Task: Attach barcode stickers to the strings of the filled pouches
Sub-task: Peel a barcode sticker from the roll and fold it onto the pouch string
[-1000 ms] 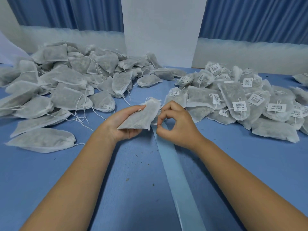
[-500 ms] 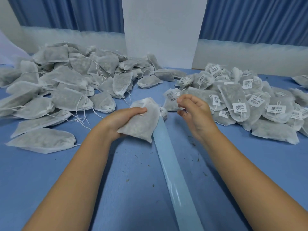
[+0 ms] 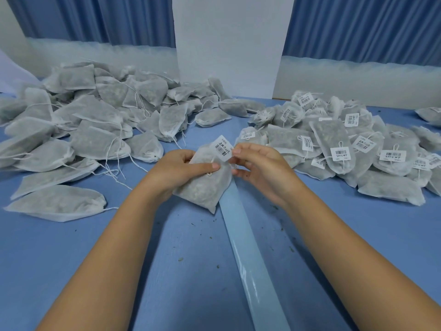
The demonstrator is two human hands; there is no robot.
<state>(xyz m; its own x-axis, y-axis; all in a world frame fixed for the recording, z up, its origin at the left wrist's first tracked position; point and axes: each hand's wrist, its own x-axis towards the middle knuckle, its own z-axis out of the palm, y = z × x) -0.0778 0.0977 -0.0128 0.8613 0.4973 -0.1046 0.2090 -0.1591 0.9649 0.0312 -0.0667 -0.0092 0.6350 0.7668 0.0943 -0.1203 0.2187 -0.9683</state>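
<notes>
Filled pouch (image 3: 202, 187), dark loose contents showing through its mesh, centre frame over bench (image 3: 71, 247): left grip (image 3: 176, 168) curled round it, thumb pressing its front; right grip (image 3: 260, 168) pinches barcode sticker (image 3: 223, 148) at pouch's top.

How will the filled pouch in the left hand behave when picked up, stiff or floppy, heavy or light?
Probably floppy: the pouch sags below the left hand that grips it, so the loose filling may shift. Likely light, since thumb and fingers alone carry it. It shouldn't roll; the unlabelled pouches lie slumped flat on the table.
</notes>
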